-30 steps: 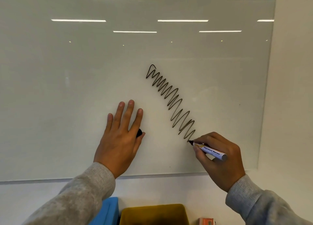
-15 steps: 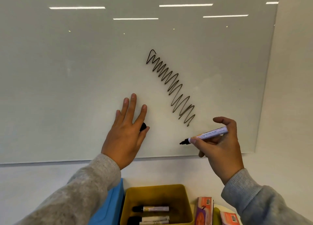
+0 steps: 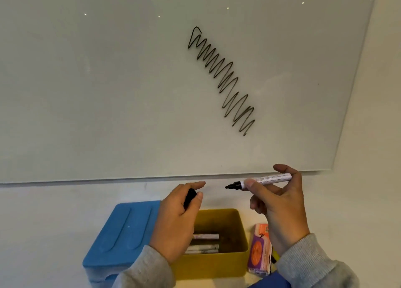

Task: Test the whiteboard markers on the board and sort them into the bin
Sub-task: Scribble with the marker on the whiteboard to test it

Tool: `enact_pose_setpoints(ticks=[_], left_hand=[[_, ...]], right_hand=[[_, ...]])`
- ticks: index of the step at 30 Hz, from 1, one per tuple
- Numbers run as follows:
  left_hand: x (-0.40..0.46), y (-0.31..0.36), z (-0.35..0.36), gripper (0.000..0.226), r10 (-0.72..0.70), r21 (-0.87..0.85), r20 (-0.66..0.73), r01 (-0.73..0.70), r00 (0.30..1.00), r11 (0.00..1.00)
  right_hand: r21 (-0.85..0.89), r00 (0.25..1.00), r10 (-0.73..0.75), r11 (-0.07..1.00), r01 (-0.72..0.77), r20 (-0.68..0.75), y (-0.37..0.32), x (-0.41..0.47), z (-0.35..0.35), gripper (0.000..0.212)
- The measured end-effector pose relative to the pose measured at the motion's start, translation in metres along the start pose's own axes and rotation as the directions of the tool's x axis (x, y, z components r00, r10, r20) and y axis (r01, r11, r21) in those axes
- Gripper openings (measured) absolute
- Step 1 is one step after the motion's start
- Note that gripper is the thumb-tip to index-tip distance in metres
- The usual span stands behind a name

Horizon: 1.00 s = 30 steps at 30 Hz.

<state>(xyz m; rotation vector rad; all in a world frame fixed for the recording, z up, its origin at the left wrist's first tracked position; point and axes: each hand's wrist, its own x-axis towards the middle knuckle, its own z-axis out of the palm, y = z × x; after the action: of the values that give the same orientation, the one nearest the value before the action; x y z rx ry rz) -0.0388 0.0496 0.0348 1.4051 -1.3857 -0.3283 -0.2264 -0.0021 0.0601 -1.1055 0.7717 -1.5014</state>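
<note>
Right hand (image 3: 280,203): an uncapped black whiteboard marker (image 3: 260,181) is pinched between thumb and fingers, tip pointed left, below the board's lower edge.
Left hand (image 3: 178,218): the black cap (image 3: 190,198) is gripped by curled fingers, apart from the tip.
Whiteboard (image 3: 108,81): a black zigzag scribble (image 3: 221,79) is marked.
Yellow bin (image 3: 219,261): several markers (image 3: 205,243) are held inside, beside a blue box (image 3: 123,235).

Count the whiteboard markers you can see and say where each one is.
4: one uncapped marker in the right hand, three lying in the yellow bin, at and. The left hand may hide more.
</note>
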Motion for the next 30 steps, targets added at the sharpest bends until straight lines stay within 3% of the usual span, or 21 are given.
enact_pose_setpoints(ticks=[4, 8, 12, 19, 30], left_hand=[[-0.012, 0.001, 0.001, 0.034, -0.154, -0.235, 0.117, 0.179, 0.981, 0.955], [-0.02, 0.003, 0.0, 0.044, -0.236, -0.544, 0.169, 0.29, 0.957, 0.787], [-0.03, 0.0, -0.001, 0.035, -0.281, -0.672, 0.195, 0.337, 0.94, 0.659], [-0.039, -0.012, 0.001, 0.025, -0.331, -0.691, 0.137, 0.33, 0.934, 0.644], [-0.055, -0.016, 0.004, 0.026, -0.256, -0.598, 0.128, 0.28, 0.958, 0.751]], right_hand=[[0.062, 0.996, 0.077, 0.995, -0.074, -0.048, 0.013, -0.012, -0.001, 0.059], [0.087, 0.99, 0.127, 0.989, -0.122, -0.057, 0.021, -0.018, -0.003, 0.056], [0.131, 0.981, 0.179, 0.977, -0.168, -0.074, 0.026, -0.022, -0.005, 0.056], [0.175, 0.973, 0.223, 0.962, -0.21, -0.055, 0.032, -0.027, -0.009, 0.044], [0.018, 0.983, 0.185, 0.983, -0.185, -0.001, 0.045, -0.04, -0.007, 0.037]])
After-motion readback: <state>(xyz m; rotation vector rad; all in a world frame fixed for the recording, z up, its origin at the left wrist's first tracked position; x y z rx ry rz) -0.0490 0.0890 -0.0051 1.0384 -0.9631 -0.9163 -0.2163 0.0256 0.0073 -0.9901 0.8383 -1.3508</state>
